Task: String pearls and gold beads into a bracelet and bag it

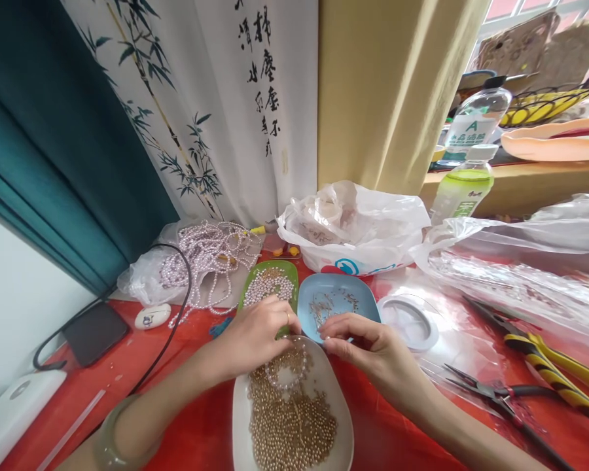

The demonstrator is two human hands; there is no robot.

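My left hand [258,333] is closed in a pinch over the top of a white oval tray [243,418]. From its fingers a loop of pale beads, a bead strand [304,366], hangs over the gold beads [292,425] in that tray. To the right, my right hand [373,340] pinches thumb against forefinger, with a small pale bead [326,339] at the tips. Just beyond the hands stand a green tray [248,281] of pale pink beads and a blue tray [341,281] with small metal findings.
Strings of pinkish beads [201,255] lie in plastic at the back left. A phone [95,333] and black cable [189,288] are at left. On the right are a wire spool [425,327], black-handled pliers [491,392] and yellow-and-black pliers [540,360]. A plastic bag [358,248] stands behind.
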